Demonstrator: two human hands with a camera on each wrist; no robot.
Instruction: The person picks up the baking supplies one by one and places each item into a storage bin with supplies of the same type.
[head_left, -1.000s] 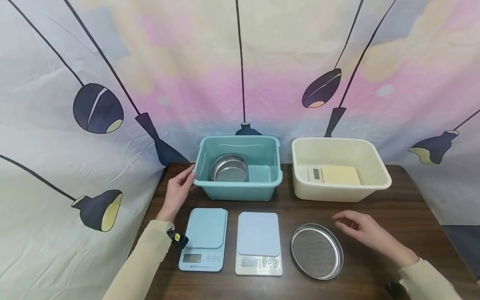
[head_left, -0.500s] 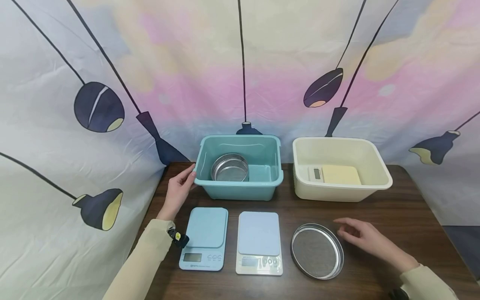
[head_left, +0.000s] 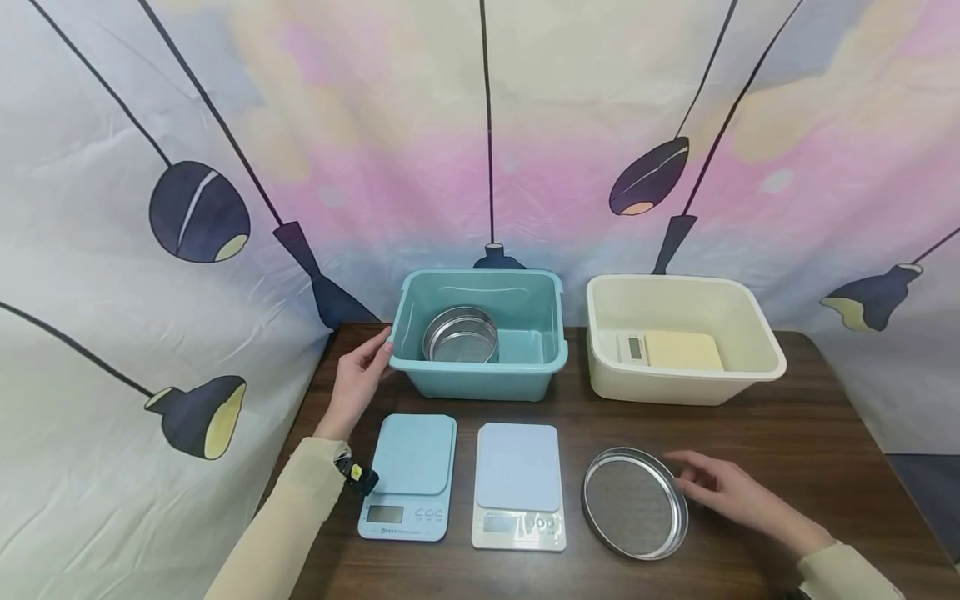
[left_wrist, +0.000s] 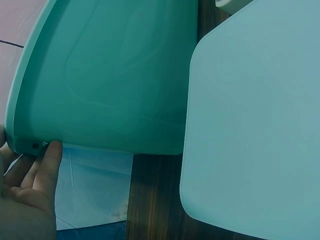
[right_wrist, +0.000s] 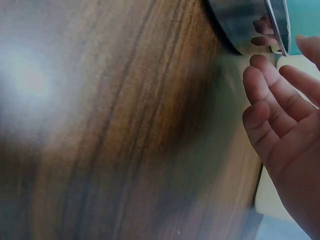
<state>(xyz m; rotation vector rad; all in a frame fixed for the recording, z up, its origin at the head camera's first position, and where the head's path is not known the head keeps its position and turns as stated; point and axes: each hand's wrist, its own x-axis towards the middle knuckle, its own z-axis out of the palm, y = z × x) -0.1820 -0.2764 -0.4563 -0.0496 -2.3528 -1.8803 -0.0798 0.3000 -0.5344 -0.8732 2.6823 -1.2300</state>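
At the left rim of a teal plastic basin (head_left: 480,383), my left hand (head_left: 354,390) grips the edge near its front corner. Close up in the left wrist view, the fingers (left_wrist: 49,170) curl up under the basin's lip. A round metal sieve (head_left: 633,510) with a fine mesh lies on the table at front right. Just to its right hovers my right hand (head_left: 738,497), fingers loosely bent and holding nothing. In the right wrist view, the fingertips (right_wrist: 256,82) come close to the sieve's shiny wall (right_wrist: 245,25), which reflects them. Another metal sieve (head_left: 459,333) sits inside the teal basin.
A blue kitchen scale (head_left: 411,458) and a white kitchen scale (head_left: 517,467) lie side by side before the basins. The cream basin (head_left: 675,390) at back right contains a yellow-topped scale (head_left: 682,350). A patterned cloth (head_left: 375,125) hangs behind the dark wooden table (head_left: 795,408).
My right hand has moved slightly down and closer to the sieve on the table. The left hand stays at the teal basin's rim, and the view shifts a little.
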